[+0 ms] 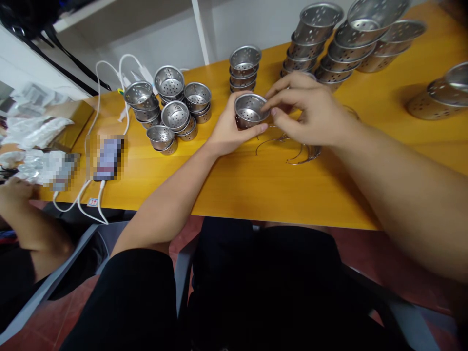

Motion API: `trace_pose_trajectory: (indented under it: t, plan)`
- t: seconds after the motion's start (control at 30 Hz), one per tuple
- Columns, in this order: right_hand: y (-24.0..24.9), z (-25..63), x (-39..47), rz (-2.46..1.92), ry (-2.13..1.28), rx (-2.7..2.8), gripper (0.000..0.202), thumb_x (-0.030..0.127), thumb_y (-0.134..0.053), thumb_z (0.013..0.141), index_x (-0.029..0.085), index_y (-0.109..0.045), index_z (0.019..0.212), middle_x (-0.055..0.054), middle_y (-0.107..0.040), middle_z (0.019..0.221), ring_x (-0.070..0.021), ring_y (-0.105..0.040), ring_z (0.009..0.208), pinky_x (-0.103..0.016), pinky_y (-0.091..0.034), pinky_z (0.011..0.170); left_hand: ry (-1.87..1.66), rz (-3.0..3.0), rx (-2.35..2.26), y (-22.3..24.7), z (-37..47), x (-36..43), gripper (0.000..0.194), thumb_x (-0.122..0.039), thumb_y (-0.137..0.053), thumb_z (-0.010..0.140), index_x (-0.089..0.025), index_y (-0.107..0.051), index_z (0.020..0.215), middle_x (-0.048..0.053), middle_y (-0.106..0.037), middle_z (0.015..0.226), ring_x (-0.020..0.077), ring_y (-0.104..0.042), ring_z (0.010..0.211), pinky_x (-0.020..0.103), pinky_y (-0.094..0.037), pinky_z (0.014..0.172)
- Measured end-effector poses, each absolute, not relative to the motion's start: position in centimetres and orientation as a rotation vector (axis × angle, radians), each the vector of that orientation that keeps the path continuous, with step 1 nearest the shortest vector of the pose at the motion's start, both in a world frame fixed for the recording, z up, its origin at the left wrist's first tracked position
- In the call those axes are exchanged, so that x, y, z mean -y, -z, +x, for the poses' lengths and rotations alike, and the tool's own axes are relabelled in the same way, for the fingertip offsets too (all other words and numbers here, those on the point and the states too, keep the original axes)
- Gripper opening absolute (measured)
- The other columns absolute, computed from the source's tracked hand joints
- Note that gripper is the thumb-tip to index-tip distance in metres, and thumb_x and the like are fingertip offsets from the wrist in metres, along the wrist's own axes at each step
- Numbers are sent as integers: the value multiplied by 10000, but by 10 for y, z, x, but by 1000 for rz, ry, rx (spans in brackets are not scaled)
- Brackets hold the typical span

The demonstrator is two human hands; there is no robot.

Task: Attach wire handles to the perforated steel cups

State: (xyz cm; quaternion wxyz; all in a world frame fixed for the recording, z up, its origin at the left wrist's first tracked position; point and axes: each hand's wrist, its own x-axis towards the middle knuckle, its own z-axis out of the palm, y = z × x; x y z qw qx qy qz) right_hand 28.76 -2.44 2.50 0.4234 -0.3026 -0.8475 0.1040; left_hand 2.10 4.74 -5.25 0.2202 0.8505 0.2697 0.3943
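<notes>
Left hand (227, 130) curled around a holed metal cup (252, 117), right hand (305, 105) at its rim.
The right thumb and fingertips are close together; whether they pinch anything, I cannot tell. Bent wires (313, 156) lie near it on the yellow worktop (256, 195). A cup stack (244, 66) stands just behind, other stacks (175, 118) left and right. Farther left: a phone (109, 158), another person's arm (25, 214).

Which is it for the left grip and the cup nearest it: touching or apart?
Touching: the head view shows the left grip curled around the perforated metal cup, thumb lying across its near side.
</notes>
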Motion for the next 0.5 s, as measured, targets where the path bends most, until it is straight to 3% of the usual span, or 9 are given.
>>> trace_pose_trajectory:
  t: [0.1, 0.23, 0.4, 0.5]
  plan:
    - [-21, 287, 23, -793, -317, 2147, 167, 519, -855, 1090, 403, -872, 1208, -103, -773, 1456, -421, -782, 1251, -657, -729, 1025, -1092, 2353, -721, 52, 23, -43, 1135, -1021, -607, 1038, -226, -248, 1765, 185, -581, 1628, 354, -694, 1540, 601, -518, 1376]
    - [-16, 284, 22, -743, -311, 2188, 173, 464, -773, 1125, 402, -863, 1259, -104, -769, 1450, -404, -778, 1260, -661, -716, 1059, -1072, 2388, -695, 50, 25, -39, 1106, -990, -555, 1084, -235, -186, 1804, 185, -562, 1649, 357, -672, 1580, 608, -509, 1384]
    - [-21, 287, 23, -725, -269, 2141, 257, 465, -781, 1139, 336, -795, 1361, -128, -795, 1310, -350, -807, 1015, -593, -728, 927, -1110, 2369, -714, 49, 23, -43, 1102, -986, -585, 1078, -263, -187, 1809, 179, -573, 1652, 345, -693, 1555, 593, -515, 1386]
    - [-24, 289, 23, -693, -251, 2184, 208, 469, -773, 1145, 343, -784, 1310, -129, -792, 1311, -370, -810, 1049, -600, -725, 911, -1083, 2383, -711, 51, 22, -44, 1092, -963, -588, 1095, -275, -159, 1827, 175, -575, 1650, 348, -689, 1563, 602, -512, 1391]
